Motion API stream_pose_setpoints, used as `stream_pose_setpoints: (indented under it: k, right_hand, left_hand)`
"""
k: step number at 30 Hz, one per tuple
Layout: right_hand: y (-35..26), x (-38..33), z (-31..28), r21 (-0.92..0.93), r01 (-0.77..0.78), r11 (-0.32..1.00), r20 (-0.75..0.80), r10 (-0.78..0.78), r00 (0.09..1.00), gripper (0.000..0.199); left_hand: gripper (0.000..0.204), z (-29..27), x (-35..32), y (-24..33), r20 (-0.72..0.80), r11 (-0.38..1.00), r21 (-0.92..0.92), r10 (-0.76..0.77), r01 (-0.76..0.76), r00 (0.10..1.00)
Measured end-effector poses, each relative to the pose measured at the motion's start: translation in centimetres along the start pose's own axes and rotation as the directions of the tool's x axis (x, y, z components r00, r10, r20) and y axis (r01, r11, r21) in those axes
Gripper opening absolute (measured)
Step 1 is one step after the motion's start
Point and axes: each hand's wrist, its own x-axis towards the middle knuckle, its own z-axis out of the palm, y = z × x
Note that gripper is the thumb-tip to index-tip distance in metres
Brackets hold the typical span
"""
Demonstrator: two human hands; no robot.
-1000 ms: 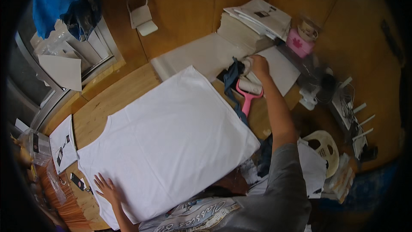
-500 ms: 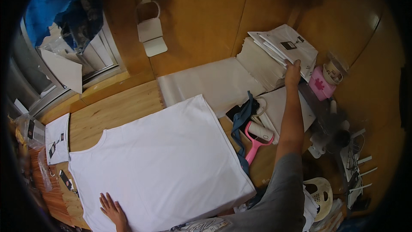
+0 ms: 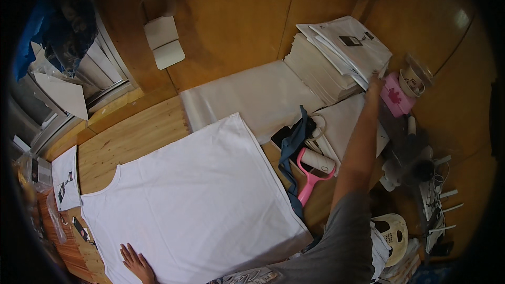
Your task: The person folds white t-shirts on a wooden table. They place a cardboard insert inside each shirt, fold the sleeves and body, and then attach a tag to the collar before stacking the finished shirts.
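Note:
A white sleeveless-looking garment (image 3: 189,200) lies spread flat across the wooden table. My left hand (image 3: 138,264) rests on its lower left part, palm down, fingers stretched out. At the far right, several flat white folded garments in clear bags (image 3: 363,47), the top one bearing a black tag, lie on a stack of pale sheets (image 3: 318,71). My right arm reaches out to them, and my right hand (image 3: 374,81) is closed at the near right corner of the bagged garments. Its fingertips are partly hidden.
A pink-handled lint roller (image 3: 310,179) and a blue strap (image 3: 289,152) lie right of the garment. Beyond are clear plastic sheets (image 3: 247,94). A pink box (image 3: 397,94) with a cup (image 3: 411,81) stands beside the stack. Another folded white garment (image 3: 66,179) lies at left.
My right hand has slid right along the near edge of the bagged garments to their corner. My left hand stays flat on the spread garment. The whole view has shifted slightly.

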Motion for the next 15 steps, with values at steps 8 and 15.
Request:
stream_pose_setpoints:
  k: [8,15]
  right_hand:
    - [-3.6,-4.0,3.7,-0.446,0.212,0.869,0.39,-0.024,0.921,0.081]
    - [-3.3,-10.4,5.0,-0.487,0.813,0.32,0.7,-0.414,0.582,0.067]
  left_hand:
    - [0.048,0.3,0.1,0.6,-0.01,0.999,-0.038,0.006,-0.006,1.0]
    - [0.049,0.3,-0.6,-0.4,-0.164,0.956,-0.289,0.006,-0.053,0.986]
